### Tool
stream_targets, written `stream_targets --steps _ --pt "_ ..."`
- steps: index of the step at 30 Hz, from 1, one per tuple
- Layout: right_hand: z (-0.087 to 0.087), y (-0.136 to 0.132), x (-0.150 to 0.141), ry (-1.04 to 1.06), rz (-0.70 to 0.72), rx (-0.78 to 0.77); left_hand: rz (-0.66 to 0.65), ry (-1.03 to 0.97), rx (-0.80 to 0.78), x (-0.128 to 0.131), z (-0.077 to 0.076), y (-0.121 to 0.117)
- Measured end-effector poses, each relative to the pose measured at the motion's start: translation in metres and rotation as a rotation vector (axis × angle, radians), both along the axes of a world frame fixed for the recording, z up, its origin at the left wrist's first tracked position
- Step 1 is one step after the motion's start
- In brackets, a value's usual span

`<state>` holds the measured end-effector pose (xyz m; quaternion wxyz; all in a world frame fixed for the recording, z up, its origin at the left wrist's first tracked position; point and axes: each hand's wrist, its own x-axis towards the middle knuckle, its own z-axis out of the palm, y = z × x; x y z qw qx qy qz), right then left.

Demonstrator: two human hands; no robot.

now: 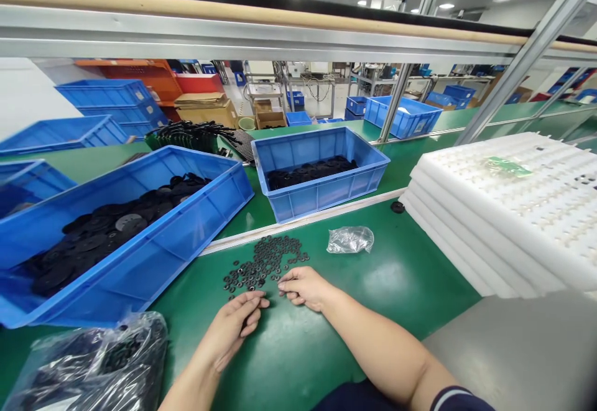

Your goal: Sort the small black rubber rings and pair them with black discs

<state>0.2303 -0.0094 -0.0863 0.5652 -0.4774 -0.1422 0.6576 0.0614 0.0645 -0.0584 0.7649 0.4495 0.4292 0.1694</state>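
Note:
A spread of small black rings (273,255) lies on the green tabletop in front of me. My left hand (239,323) is closed in a pinch at the near edge of the rings; whatever sits between its fingertips, if anything, is too small to make out. Just right of it, my right hand (305,288) is also pinched, its thumb and forefinger at the right side of the spread. A small dark bit shows at those fingertips, but I cannot tell its kind. The two hands are close together and apart from each other.
Blue bins with black discs stand at the left (186,237) and behind the rings (326,196). A crumpled clear bag (351,240) lies right of the rings. White foam trays (448,218) are stacked at the right. A plastic bag of black parts (93,367) sits front left.

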Motion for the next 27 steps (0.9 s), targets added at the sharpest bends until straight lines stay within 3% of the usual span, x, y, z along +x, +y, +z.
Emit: stream_targets --steps 5,10,21,27 --pt "-0.002 0.000 0.000 -0.001 0.013 0.004 -0.052 -0.043 -0.092 0.004 -0.013 -0.010" --pt "-0.004 0.000 0.000 0.005 0.034 0.009 -0.013 -0.100 -0.131 0.002 -0.023 -0.012" --pt "-0.004 -0.005 -0.005 -0.068 0.102 0.049 0.066 -0.056 -0.009 0.009 -0.020 -0.016" --pt "-0.006 -0.006 -0.010 -0.198 0.098 0.045 0.102 -0.016 0.058 0.015 -0.026 -0.021"
